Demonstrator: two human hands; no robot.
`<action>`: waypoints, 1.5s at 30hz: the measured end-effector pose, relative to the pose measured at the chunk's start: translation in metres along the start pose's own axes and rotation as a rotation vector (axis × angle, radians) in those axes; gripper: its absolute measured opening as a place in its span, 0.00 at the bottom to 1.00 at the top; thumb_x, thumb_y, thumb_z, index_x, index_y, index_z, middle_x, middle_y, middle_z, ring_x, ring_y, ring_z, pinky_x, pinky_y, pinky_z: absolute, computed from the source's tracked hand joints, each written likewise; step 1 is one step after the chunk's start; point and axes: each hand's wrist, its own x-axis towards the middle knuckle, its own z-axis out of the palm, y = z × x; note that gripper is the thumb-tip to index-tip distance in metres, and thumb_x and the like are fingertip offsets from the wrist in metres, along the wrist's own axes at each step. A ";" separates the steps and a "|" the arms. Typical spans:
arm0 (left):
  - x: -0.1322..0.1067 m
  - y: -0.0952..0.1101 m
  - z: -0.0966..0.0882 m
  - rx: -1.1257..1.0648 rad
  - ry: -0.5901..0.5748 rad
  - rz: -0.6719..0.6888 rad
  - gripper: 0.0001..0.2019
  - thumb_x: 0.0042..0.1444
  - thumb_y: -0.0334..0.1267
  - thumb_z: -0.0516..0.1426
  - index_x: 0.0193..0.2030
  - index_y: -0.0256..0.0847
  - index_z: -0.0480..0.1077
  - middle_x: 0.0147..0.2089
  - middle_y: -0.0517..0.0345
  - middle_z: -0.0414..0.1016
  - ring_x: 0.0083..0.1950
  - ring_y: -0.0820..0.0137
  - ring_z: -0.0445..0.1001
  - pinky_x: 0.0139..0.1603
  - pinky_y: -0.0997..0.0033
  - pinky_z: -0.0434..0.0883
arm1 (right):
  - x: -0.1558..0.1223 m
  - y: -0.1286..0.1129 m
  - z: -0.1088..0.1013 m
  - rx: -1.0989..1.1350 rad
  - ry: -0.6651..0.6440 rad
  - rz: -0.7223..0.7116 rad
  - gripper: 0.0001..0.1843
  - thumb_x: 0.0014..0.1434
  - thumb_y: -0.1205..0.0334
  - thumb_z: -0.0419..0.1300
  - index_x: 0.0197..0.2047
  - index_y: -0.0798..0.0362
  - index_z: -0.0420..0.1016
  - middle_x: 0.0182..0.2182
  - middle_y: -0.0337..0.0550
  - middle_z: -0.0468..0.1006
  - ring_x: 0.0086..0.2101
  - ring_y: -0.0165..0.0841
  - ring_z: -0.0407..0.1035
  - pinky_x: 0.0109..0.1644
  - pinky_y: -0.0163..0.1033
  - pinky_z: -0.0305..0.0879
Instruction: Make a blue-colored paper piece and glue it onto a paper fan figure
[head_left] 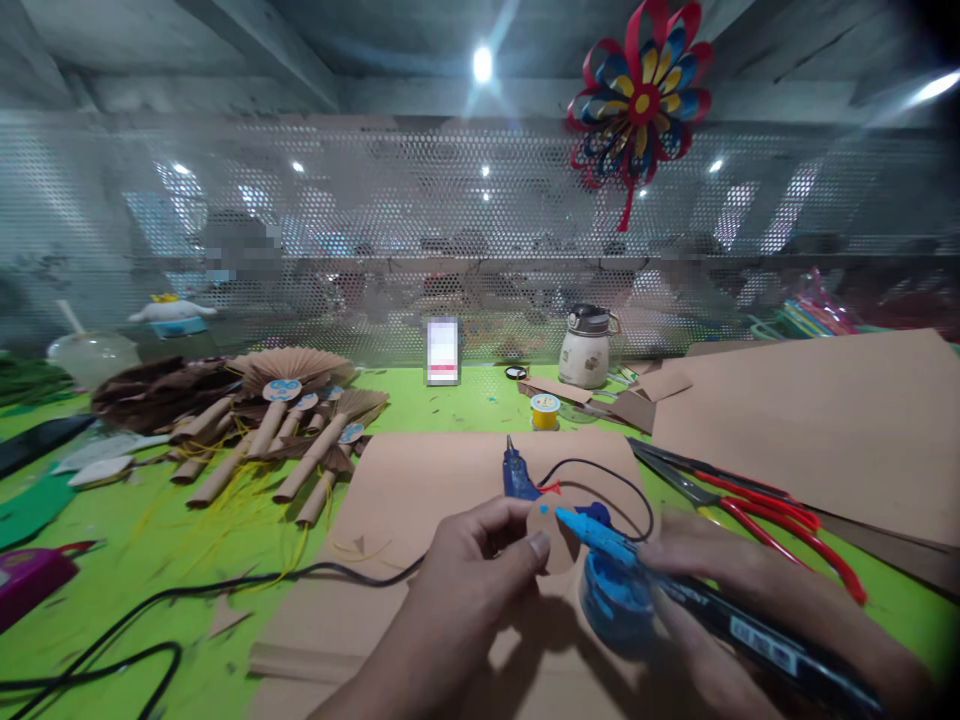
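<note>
My left hand [469, 580] pinches a small round disc of brown paper [553, 545] between thumb and fingers. A blue dot shows on the disc's upper part. My right hand [765, 600], partly blurred, grips a marker [742, 625] with a black barrel and blue front end. The marker's tip is at the disc, close to the dot; whether it touches I cannot tell. Below the marker's front is a round blue object [619, 600], blurred, its kind unclear. Just beyond the disc lies a blue glue gun [517, 472] with a black cord, on brown kraft paper [427, 475].
Folded paper fans [289, 420] with yellow strings lie on the left of the green table. Red-handled scissors [765, 510] rest at right beside large brown sheets [825, 430]. Farther back stand a yellow spool [545, 413], a jug-like bottle [585, 355] and a phone [442, 352].
</note>
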 end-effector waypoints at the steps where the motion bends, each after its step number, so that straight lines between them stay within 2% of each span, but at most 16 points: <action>1: -0.001 0.000 0.001 -0.004 0.009 0.000 0.13 0.47 0.43 0.63 0.36 0.37 0.75 0.26 0.60 0.64 0.28 0.75 0.59 0.30 0.74 0.56 | 0.001 -0.001 0.001 -0.008 0.018 -0.006 0.10 0.53 0.67 0.62 0.38 0.46 0.79 0.32 0.39 0.83 0.33 0.33 0.79 0.43 0.30 0.75; 3: -0.001 -0.001 0.000 -0.021 0.014 -0.011 0.13 0.48 0.44 0.62 0.37 0.38 0.75 0.26 0.61 0.64 0.27 0.75 0.59 0.30 0.74 0.55 | 0.001 -0.003 0.002 -0.033 0.044 0.003 0.10 0.50 0.67 0.63 0.37 0.46 0.79 0.31 0.39 0.83 0.31 0.34 0.79 0.41 0.30 0.76; 8: 0.005 -0.005 -0.005 -0.003 -0.046 -0.003 0.14 0.47 0.44 0.62 0.38 0.37 0.75 0.25 0.61 0.64 0.26 0.76 0.59 0.28 0.74 0.54 | -0.006 0.001 -0.002 -0.068 0.082 0.067 0.07 0.53 0.62 0.62 0.36 0.47 0.80 0.31 0.41 0.83 0.31 0.35 0.80 0.38 0.30 0.77; 11: 0.006 -0.005 -0.006 -0.002 -0.043 0.012 0.14 0.47 0.44 0.62 0.39 0.37 0.76 0.25 0.61 0.65 0.26 0.75 0.59 0.28 0.74 0.54 | -0.010 0.007 -0.002 -0.041 0.115 0.060 0.06 0.54 0.61 0.63 0.36 0.48 0.80 0.30 0.44 0.83 0.31 0.38 0.80 0.35 0.33 0.78; 16: 0.006 -0.005 -0.007 -0.028 -0.056 -0.010 0.16 0.47 0.45 0.63 0.39 0.37 0.75 0.25 0.60 0.65 0.26 0.75 0.60 0.28 0.74 0.54 | -0.011 0.014 -0.006 -0.002 0.048 0.043 0.08 0.54 0.59 0.63 0.38 0.48 0.80 0.31 0.46 0.83 0.31 0.39 0.80 0.32 0.34 0.78; 19: 0.007 -0.007 -0.007 -0.031 -0.050 -0.013 0.17 0.46 0.47 0.64 0.39 0.38 0.75 0.26 0.60 0.65 0.25 0.76 0.59 0.27 0.74 0.53 | -0.010 0.013 -0.008 -0.019 -0.007 0.028 0.09 0.54 0.60 0.63 0.39 0.48 0.81 0.34 0.46 0.83 0.33 0.40 0.80 0.33 0.33 0.78; 24: 0.007 -0.007 -0.006 -0.009 -0.017 0.004 0.14 0.47 0.45 0.63 0.36 0.37 0.75 0.25 0.60 0.65 0.27 0.75 0.59 0.28 0.73 0.53 | -0.007 0.002 -0.005 -0.067 0.062 0.020 0.08 0.56 0.62 0.62 0.39 0.45 0.80 0.33 0.42 0.84 0.34 0.36 0.80 0.41 0.31 0.76; 26: 0.008 -0.007 -0.006 -0.004 -0.024 0.017 0.14 0.47 0.46 0.63 0.35 0.36 0.75 0.25 0.59 0.65 0.27 0.75 0.59 0.28 0.73 0.53 | -0.002 -0.004 -0.004 -0.059 0.057 0.001 0.09 0.55 0.63 0.62 0.40 0.45 0.79 0.34 0.42 0.84 0.34 0.35 0.80 0.41 0.30 0.76; 30: 0.010 -0.010 -0.008 -0.001 -0.046 0.017 0.16 0.48 0.49 0.63 0.35 0.37 0.74 0.25 0.60 0.65 0.26 0.75 0.58 0.27 0.73 0.53 | 0.011 -0.009 -0.003 -0.015 -0.052 -0.081 0.14 0.51 0.71 0.62 0.41 0.47 0.76 0.34 0.41 0.83 0.32 0.34 0.80 0.38 0.30 0.76; 33: 0.010 -0.012 -0.008 0.016 -0.061 0.046 0.15 0.49 0.49 0.62 0.32 0.37 0.73 0.25 0.61 0.64 0.27 0.75 0.58 0.28 0.73 0.54 | 0.016 -0.004 0.000 0.026 -0.186 -0.175 0.19 0.50 0.75 0.60 0.44 0.47 0.72 0.31 0.39 0.83 0.30 0.32 0.79 0.36 0.29 0.76; 35: 0.009 -0.012 -0.008 0.017 -0.064 0.055 0.15 0.49 0.49 0.62 0.32 0.37 0.73 0.25 0.61 0.63 0.27 0.75 0.57 0.29 0.73 0.54 | 0.016 0.001 0.003 0.033 -0.215 -0.208 0.21 0.49 0.76 0.60 0.46 0.48 0.71 0.30 0.39 0.82 0.31 0.32 0.79 0.35 0.30 0.76; 41: 0.005 -0.003 -0.005 0.021 -0.074 0.036 0.14 0.48 0.48 0.62 0.32 0.37 0.73 0.27 0.60 0.66 0.28 0.74 0.58 0.30 0.73 0.55 | 0.016 -0.001 0.004 0.026 -0.161 -0.167 0.14 0.52 0.70 0.61 0.42 0.47 0.75 0.30 0.41 0.83 0.29 0.34 0.79 0.31 0.31 0.77; 45: 0.002 0.000 -0.003 0.023 -0.049 0.080 0.10 0.49 0.44 0.62 0.30 0.38 0.73 0.27 0.61 0.66 0.29 0.74 0.59 0.32 0.73 0.56 | 0.015 -0.008 0.005 -0.013 -0.091 -0.115 0.12 0.51 0.69 0.63 0.40 0.45 0.76 0.29 0.39 0.83 0.27 0.34 0.79 0.30 0.30 0.76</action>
